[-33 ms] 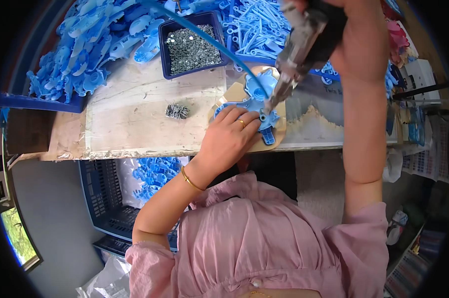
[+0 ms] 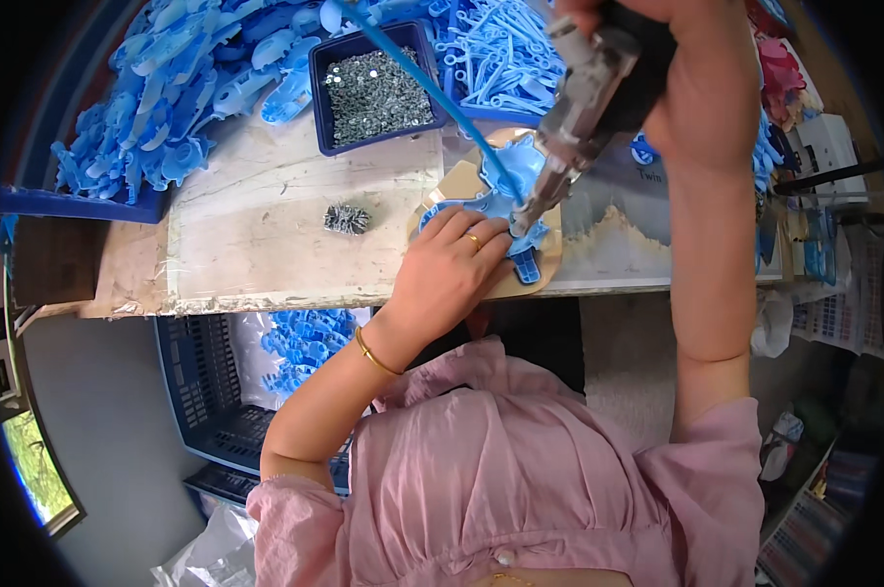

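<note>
The left hand (image 2: pixel 452 264) lies with slightly bent fingers over the near side of a blue plastic shell (image 2: pixel 520 166); its thumb is hidden, so whether it grips cannot be told. The right hand (image 2: pixel 706 108) wraps around one power screwdriver (image 2: pixel 584 108), its tip down at the shell. That single shell sits in one tan fixture (image 2: pixel 551 254) near the surface's (image 2: pixel 266 235) front edge. One blue tube (image 2: pixel 418 73) crosses above the screw tray's (image 2: pixel 383 141) corner and part of the shell. One bristly grey clump (image 2: pixel 347 219) lies left of the fixture. Behind are two piles, uncountable: shells (image 2: pixel 168 108) left, rod-like pieces (image 2: pixel 500 59) centre. One crate (image 2: pixel 202 391) stands below.
</note>
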`<action>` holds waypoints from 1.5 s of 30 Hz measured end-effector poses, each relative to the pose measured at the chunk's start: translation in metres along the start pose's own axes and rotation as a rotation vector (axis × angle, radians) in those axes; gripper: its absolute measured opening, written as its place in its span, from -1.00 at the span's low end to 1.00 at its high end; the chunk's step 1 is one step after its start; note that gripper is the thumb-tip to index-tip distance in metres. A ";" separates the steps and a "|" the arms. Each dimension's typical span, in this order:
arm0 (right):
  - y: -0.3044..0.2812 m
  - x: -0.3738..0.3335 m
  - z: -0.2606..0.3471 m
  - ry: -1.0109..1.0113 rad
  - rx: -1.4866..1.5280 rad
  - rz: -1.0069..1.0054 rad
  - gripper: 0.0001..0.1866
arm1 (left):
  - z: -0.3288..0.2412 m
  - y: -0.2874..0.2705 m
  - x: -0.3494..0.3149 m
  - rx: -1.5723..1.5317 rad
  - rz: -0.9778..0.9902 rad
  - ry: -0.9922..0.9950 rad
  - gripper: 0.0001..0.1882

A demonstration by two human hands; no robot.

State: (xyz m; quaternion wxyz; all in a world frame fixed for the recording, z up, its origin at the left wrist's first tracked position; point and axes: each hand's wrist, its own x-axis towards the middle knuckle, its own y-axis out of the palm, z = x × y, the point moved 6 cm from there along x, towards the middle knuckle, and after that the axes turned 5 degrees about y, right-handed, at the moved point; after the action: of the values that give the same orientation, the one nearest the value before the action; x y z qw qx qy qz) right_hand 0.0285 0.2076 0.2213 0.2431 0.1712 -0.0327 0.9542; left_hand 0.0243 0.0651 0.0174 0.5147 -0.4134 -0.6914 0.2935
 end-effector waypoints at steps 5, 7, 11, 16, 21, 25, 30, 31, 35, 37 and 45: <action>0.002 -0.008 -0.017 -0.023 0.056 0.053 -0.44 | 0.000 0.000 -0.003 0.044 0.037 -0.026 -0.75; 0.002 -0.007 -0.031 -0.019 0.137 0.050 -0.46 | 0.000 0.001 -0.001 0.033 0.028 -0.021 -0.76; 0.006 0.006 -0.055 -0.570 0.476 0.269 -0.53 | 0.000 0.001 -0.001 0.021 0.005 -0.034 -0.79; -0.004 -0.031 -0.037 -0.112 0.146 -0.062 -0.59 | 0.000 0.001 -0.001 0.015 0.005 -0.056 -0.81; -0.025 0.016 0.009 -0.447 0.105 0.084 -0.58 | -0.010 -0.004 0.006 0.028 -0.011 0.016 -0.82; -0.046 0.063 0.030 -0.403 -0.140 0.128 -0.45 | -0.014 -0.048 0.006 -0.149 -0.058 -0.081 -0.84; -0.159 0.098 -0.024 -0.097 -0.339 0.121 -0.44 | -0.014 -0.146 -0.022 -0.398 0.150 -0.312 -0.84; -0.210 0.109 -0.044 -0.040 -0.607 0.037 -0.44 | -0.013 -0.167 -0.039 -0.371 0.269 -0.399 -0.86; -0.351 0.090 -0.155 -0.066 -1.456 -0.168 -0.69 | -0.015 -0.204 -0.097 0.034 0.634 -0.716 -0.61; -0.326 0.067 -0.185 0.106 -1.686 -0.288 -0.66 | -0.013 -0.197 -0.105 -0.003 0.576 -0.751 -0.54; -0.335 0.053 -0.170 0.035 -1.764 -0.271 -0.79 | -0.013 -0.137 -0.024 -0.325 0.497 -0.338 -0.53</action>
State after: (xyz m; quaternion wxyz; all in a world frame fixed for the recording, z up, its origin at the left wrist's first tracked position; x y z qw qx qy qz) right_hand 0.0911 0.5509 0.0733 0.3976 -0.0905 -0.7307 0.5475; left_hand 0.0028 -0.0229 0.1244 0.2328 -0.5914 -0.6828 0.3603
